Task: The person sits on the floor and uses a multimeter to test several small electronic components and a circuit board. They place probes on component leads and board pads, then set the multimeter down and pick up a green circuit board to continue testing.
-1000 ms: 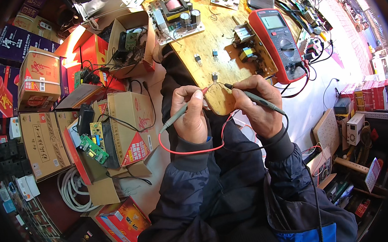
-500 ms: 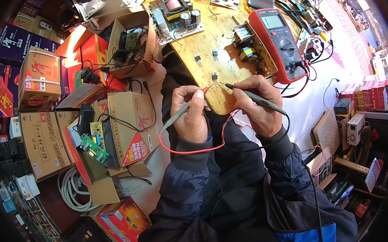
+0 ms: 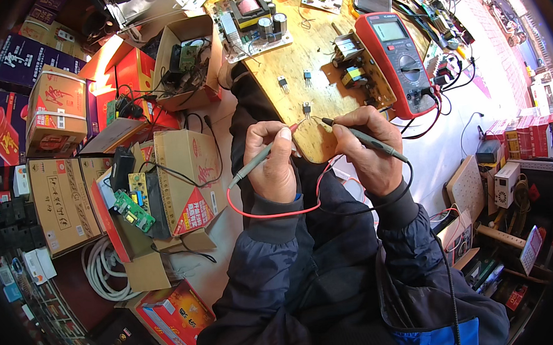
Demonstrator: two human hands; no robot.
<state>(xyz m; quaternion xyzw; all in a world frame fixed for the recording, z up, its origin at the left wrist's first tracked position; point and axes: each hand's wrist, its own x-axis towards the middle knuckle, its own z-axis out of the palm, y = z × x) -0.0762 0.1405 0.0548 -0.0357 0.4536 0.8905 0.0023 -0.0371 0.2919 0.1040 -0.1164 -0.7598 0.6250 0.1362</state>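
Yellowish wooden worktop (image 3: 316,54), rounded at its near end, glare on its scuffed surface; all places below relative to it. Left of it, lower: open brown cardboard box (image 3: 184,185) with circuit parts and a black cord. On its far left part: pale circuit board with a pink-wound transformer and cylindrical capacitors (image 3: 253,23). Along its right edge: red-and-grey plastic multimeter (image 3: 400,67); just inboard of this, a brown circuit board with a yellow-wrapped transformer (image 3: 366,76) crowds the right hand's side.

Left hand (image 3: 272,163) and right hand (image 3: 371,153) at the near end, fingers closed pen-fashion, each on a slim grey plastic probe. Red-tipped probe (image 3: 250,166), left hand: tip slants far and right. Black-tipped probe (image 3: 374,141), right hand: tip slants far and left. Flexible red lead (image 3: 273,217) and black lead (image 3: 356,214) loop before the wrists.

Between the tips, near the rounded end: black three-legged component with metal tab (image 3: 306,108); long axis near-to-far, legs toward the person. Contact with the needles: cannot tell. Beyond it, two similar flat components (image 3: 283,83) lie apart.
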